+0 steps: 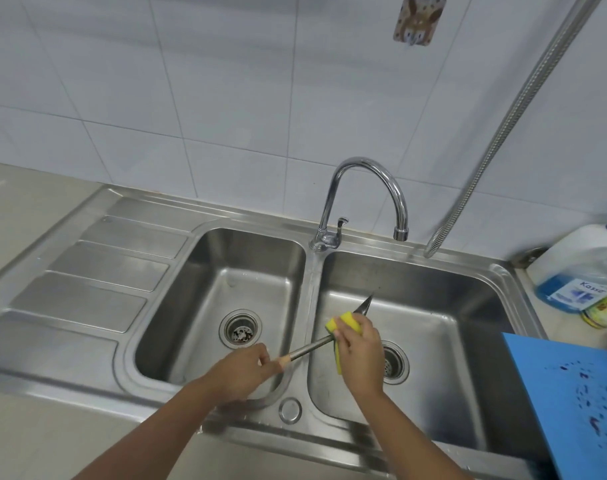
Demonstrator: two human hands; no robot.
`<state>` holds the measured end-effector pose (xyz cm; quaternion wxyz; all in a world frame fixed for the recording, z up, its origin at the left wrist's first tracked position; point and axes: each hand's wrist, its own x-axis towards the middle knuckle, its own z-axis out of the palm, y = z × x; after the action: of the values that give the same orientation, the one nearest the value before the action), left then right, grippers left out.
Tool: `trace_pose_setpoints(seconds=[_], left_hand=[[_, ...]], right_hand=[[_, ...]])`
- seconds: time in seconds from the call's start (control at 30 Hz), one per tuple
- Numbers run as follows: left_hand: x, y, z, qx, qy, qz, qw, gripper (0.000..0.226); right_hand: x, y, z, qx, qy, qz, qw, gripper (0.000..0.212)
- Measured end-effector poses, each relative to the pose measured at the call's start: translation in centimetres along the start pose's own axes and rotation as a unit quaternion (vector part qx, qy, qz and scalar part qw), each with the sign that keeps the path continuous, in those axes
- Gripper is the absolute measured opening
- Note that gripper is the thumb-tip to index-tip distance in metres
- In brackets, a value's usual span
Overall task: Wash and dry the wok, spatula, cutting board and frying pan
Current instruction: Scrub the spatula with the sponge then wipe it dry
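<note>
My left hand [241,370] grips the wooden end of the spatula [309,349], whose metal shaft runs up and right across the divider between the two basins. Its blade tip [366,303] pokes out over the right basin. My right hand [359,355] holds a yellow sponge [345,325] folded around the spatula near the blade. A blue cutting board [572,407] with dark stains lies at the right edge, overlapping the sink's corner. No wok or frying pan is in view.
The double steel sink [305,271] has a drainboard [87,282] on its left. A chrome tap [367,199] points over the right basin, no water running. A bottle of blue liquid [579,271] stands at far right, and a metal hose [523,116] hangs down there.
</note>
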<state>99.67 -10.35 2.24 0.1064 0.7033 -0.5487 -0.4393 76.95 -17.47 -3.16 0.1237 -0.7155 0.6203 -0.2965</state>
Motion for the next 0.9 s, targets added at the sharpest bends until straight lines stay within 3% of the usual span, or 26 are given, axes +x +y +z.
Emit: trace_pose_setpoints(seconds=[0.2,0.3,0.43,0.57,0.7,0.77,0.9], left_hand=[[1.1,-1.3,0.2,-0.122,-0.061,-0.026,0.99,0.032],[1.1,-1.0,-0.7,-0.134,-0.076,-0.007,0.988,0.028],[2.2,-0.9,-1.9,-0.006,-0.067,0.011,0.998,0.026],[3.0,-1.0,-1.6,0.086,-0.032,0.012,0.996,0.03],[2.9,-1.8,0.1,0.086,0.013,0.005,0.996,0.044],[2.7,-2.4,0.4,0.095,0.033,0.001,0.995,0.05],[2.6,-3.8,-0.1,0.129,0.074,-0.025,0.989,0.063]], right_hand=[[-2.3,-3.0,1.8,0.025,-0.082,-0.108,0.99,0.031],[-1.0,-2.0,1.8,0.024,-0.084,-0.038,0.995,0.024],[0.8,-0.3,1.2,-0.027,-0.081,0.038,0.996,0.025],[-0.5,-2.9,2.3,0.0,-0.094,-0.076,0.993,0.033],[-1.2,-3.7,2.0,0.014,-0.13,-0.19,0.973,0.028],[0.0,-2.0,1.4,-0.007,-0.104,-0.166,0.981,0.022],[3.4,2.5,-2.0,0.026,-0.005,-0.012,1.0,0.02]])
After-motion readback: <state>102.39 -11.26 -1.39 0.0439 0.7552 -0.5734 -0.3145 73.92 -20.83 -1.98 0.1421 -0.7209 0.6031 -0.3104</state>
